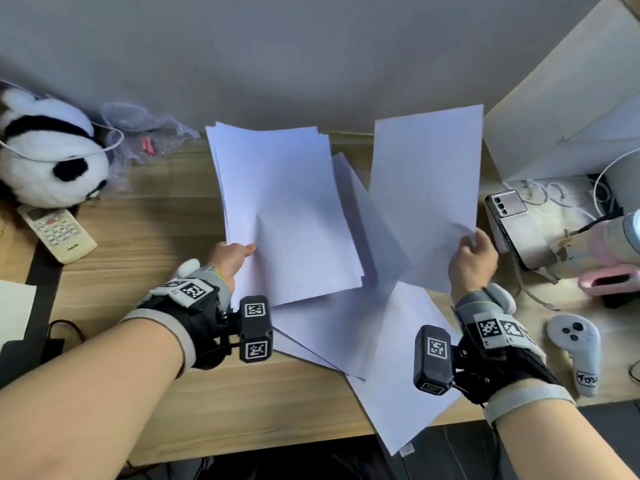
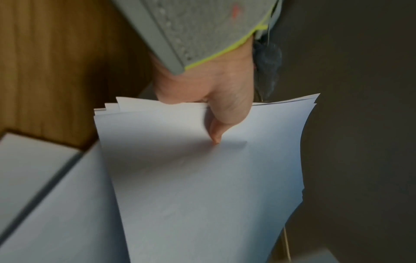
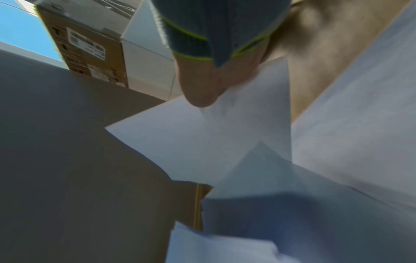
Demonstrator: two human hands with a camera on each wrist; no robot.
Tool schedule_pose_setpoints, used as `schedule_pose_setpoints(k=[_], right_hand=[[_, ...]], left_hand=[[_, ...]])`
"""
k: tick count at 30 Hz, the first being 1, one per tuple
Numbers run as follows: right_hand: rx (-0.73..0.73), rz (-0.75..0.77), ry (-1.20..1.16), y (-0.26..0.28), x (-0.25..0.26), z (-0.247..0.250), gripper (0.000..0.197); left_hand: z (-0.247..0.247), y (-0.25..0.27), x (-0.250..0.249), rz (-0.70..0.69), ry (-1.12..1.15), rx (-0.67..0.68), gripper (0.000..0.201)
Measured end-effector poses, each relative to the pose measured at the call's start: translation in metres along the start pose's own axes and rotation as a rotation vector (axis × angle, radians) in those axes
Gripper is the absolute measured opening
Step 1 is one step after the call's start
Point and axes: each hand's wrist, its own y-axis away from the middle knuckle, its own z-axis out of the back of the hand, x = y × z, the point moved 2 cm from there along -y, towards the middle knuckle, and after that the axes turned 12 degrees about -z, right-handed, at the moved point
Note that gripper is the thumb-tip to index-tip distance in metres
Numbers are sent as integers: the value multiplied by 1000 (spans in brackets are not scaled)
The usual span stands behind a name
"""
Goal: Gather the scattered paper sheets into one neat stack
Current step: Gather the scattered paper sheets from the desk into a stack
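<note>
Stack of sheets (image 1: 280, 209) held up over desk (image 1: 145, 216), left hand (image 1: 230, 258) pinching its near edge, thumb on top. Single sheet (image 1: 426, 188) lifted beside it, right hand (image 1: 472, 259) gripping the near corner. Loose sheets (image 1: 388, 341) lie overlapped on desk below. White box (image 1: 568, 98) at right, contents not visible.

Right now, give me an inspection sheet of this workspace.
Surface: wooden desk.
Job's things: held stack; single sheet; loose sheets on the desk, overhanging its front edge.
Clutter: panda plush, remote, phone, controller.
Grippers: left hand pinches the stack; right hand pinches the sheet.
Cables: white cable at right.
Surroundings: grey wall, white box.
</note>
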Motion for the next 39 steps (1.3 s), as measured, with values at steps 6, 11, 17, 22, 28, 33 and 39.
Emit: schedule_pose_setpoints(k=[6,11,17,22,28,33,39], right_hand=[[-9,153,-297,-9,57,28,19],[239,125,-384,4,89,26,35],[527,-34,23,27,54,-17,36],[798,44,530,42,11,-61,21],[808,73,712,50,7,-81,15],[858,37,714,54,4,-88,21],[570,30,554,32,10,-73,33]], left_hand=[[40,-1,26,56,-48,-105,61],[52,4,33,63,-71,-150,56],[58,4,37,64,-78,-161,45],[64,3,37,73,-63,-174,47],[62,3,42,121,-54,-174,56],[60,2,45,135,-37,-165,56],[63,-1,34,92,25,-190,67]])
